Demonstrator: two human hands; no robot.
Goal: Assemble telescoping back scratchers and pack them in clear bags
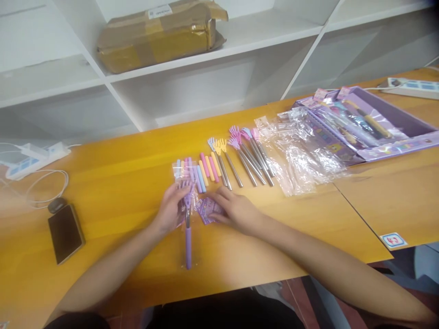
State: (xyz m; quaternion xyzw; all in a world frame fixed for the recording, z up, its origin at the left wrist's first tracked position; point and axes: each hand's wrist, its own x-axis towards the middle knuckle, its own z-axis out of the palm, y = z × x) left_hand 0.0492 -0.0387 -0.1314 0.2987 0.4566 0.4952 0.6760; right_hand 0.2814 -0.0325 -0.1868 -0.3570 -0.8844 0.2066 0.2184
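My left hand (170,208) is closed around a purple back scratcher (188,244) in a clear plastic bag, its claw end pointing away from me. To the right, my right hand (235,208) has its thumb and fingers on purple printed cards (206,209) lying on the table. Just beyond my hands are several coloured handle sleeves (205,171) in pink, yellow, blue and purple. Beside them lie yellow scratcher heads (220,145) on metal rods, and pink and purple scratcher heads (235,133) on rods farther right.
Clear plastic bags (302,160) are heaped at the right, against a purple display box (398,148) containing packaged scratchers. A phone (66,234) and a cable (63,172) lie at the left near a power strip (37,160). Behind the table, a taped carton (157,39) sits on white shelving.
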